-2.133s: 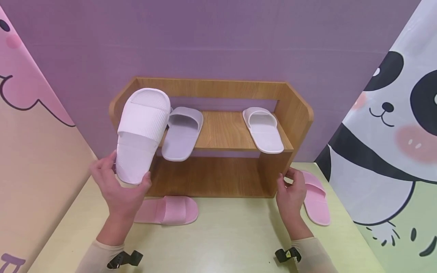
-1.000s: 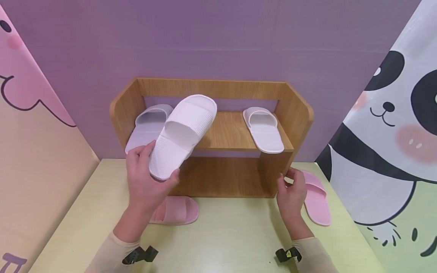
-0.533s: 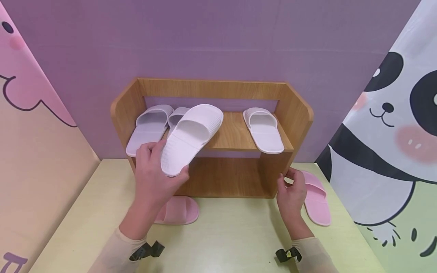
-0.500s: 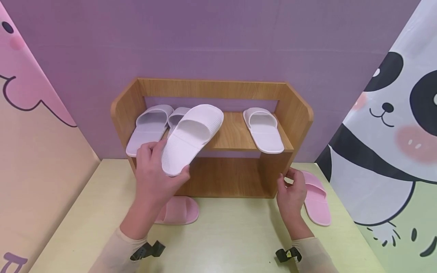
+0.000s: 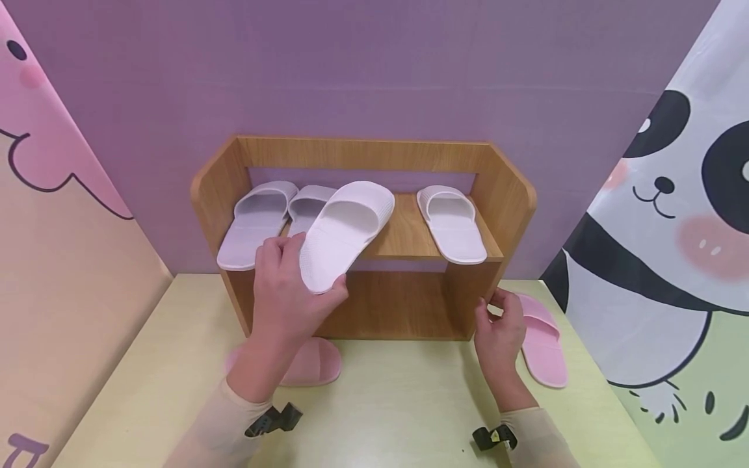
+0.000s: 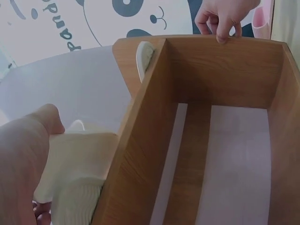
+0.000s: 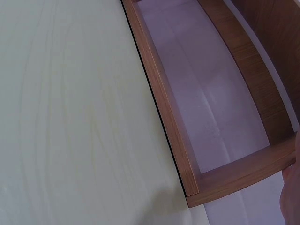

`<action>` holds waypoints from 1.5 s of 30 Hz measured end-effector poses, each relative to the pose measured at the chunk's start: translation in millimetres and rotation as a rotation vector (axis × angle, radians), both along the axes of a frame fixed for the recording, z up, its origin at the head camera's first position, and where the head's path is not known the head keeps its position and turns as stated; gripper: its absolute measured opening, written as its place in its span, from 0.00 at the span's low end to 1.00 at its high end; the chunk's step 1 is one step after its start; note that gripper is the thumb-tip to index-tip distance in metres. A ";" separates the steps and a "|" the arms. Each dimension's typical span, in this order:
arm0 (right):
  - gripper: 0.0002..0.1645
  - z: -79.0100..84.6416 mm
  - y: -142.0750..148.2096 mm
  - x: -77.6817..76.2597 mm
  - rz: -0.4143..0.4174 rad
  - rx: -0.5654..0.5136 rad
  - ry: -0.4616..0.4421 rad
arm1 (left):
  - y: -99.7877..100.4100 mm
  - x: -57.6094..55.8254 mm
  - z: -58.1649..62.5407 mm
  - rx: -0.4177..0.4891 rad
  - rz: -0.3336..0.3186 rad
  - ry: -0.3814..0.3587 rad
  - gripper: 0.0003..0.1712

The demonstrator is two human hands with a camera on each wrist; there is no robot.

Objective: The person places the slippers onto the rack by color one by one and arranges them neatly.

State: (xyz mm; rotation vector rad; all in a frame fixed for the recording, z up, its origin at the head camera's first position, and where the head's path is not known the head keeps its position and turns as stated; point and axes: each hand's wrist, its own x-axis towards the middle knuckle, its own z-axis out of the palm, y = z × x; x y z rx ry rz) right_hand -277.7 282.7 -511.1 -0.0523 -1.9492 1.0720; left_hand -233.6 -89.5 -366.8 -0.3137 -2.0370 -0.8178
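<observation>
My left hand point(image 5: 287, 286) holds a white slipper point(image 5: 339, 237) by its heel, thumb on one side and fingers on the other. The slipper is tilted, toe up and to the right, over the front of the upper shelf of a wooden shoe rack point(image 5: 398, 305). It partly hides a second white slipper point(image 5: 308, 205); another white slipper point(image 5: 260, 221) sits left of that one. A further white slipper point(image 5: 455, 227) lies at the shelf's right end. My right hand point(image 5: 500, 331) pinches the front edge of the rack's right side panel.
A pink slipper point(image 5: 318, 364) lies sideways on the pale table point(image 5: 398, 409), partly behind my left wrist. Another pink slipper point(image 5: 544, 344) lies right of the rack. A purple wall point(image 5: 374, 71) stands behind, with printed panels on both sides.
My left hand has carried the white slipper from the shelf's left end rightward, tilting it further to the right. The slippers on the shelf's left have come into view. My right hand stays put.
</observation>
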 end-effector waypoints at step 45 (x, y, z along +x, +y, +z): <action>0.12 -0.1 0.6 -1.2 0.002 -0.001 0.005 | 65.6 -38.1 51.9 -0.187 0.118 -0.364 0.44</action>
